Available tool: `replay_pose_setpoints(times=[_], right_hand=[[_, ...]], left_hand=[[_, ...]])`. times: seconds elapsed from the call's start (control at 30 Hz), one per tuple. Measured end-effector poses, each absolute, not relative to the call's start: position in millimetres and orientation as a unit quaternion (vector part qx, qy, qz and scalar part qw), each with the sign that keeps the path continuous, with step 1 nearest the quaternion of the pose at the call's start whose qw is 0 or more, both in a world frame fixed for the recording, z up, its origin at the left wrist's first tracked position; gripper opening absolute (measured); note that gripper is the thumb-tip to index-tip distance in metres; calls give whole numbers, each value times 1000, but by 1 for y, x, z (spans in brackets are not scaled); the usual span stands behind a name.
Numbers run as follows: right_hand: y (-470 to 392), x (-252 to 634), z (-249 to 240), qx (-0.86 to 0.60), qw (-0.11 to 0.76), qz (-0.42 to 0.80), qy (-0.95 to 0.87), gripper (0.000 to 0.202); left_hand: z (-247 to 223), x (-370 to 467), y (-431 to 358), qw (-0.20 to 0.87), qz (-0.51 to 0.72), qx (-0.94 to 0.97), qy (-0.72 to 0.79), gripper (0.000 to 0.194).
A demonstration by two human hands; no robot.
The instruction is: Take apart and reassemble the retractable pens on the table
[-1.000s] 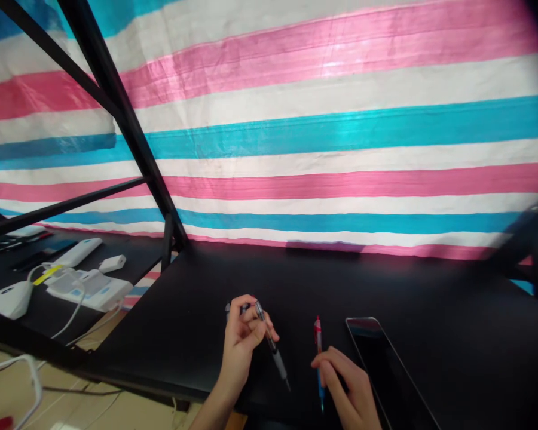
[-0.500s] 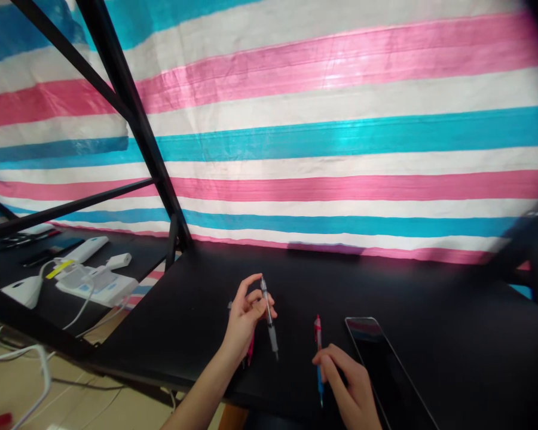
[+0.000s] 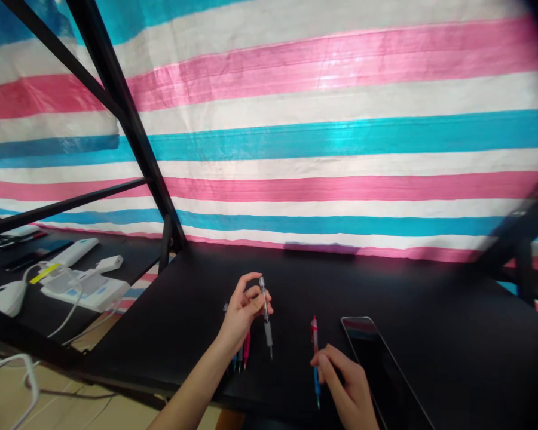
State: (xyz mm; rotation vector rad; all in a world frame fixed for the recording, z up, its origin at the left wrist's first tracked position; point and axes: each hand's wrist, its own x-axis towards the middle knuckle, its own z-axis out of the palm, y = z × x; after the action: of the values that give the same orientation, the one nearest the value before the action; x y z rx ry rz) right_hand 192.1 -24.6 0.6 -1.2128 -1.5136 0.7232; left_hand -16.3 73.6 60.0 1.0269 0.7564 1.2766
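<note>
My left hand (image 3: 244, 307) is closed on a clear pen with a grey grip (image 3: 268, 327), held up at a slant with its tip pointing down over the black table (image 3: 183, 310). Partly hidden behind the left wrist, several pens (image 3: 246, 349) lie on the table, one of them pink. My right hand (image 3: 345, 379) pinches a second pen (image 3: 314, 331), red at the upper end and blue toward the tip. That tip points at the near edge of the table. Beside the right hand lies a phone (image 3: 381, 364) with a dark screen.
A black metal frame post (image 3: 138, 137) rises at the left. Past it, another black table holds a white power strip (image 3: 87, 289), cables and chargers. Striped plastic sheeting (image 3: 341, 185) hangs behind the table. White cables (image 3: 31, 370) dangle at lower left.
The view has shifted slightly, so the left-hand table sits further left. More of the pens behind my left wrist shows. Both hands keep the same pens in nearly the same pose.
</note>
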Motion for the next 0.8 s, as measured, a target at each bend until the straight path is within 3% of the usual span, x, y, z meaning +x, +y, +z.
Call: replay_pose_setpoints(times=[0.17, 0.37, 0.47, 0.8], right_hand=[[-25, 193, -3, -507, 511, 317, -618, 40], [-25, 194, -3, -513, 513, 326, -606, 43], [-25, 195, -3, -514, 513, 327, -605, 43], [-25, 197, -6, -512, 511, 332, -606, 43]], left_hand=[[64, -24, 80, 588, 537, 505, 334, 39], [69, -40, 98, 553, 448, 580, 397, 53], [64, -46, 106, 521, 395, 621, 433, 50], [55, -43, 115, 299, 214, 761, 535, 38]])
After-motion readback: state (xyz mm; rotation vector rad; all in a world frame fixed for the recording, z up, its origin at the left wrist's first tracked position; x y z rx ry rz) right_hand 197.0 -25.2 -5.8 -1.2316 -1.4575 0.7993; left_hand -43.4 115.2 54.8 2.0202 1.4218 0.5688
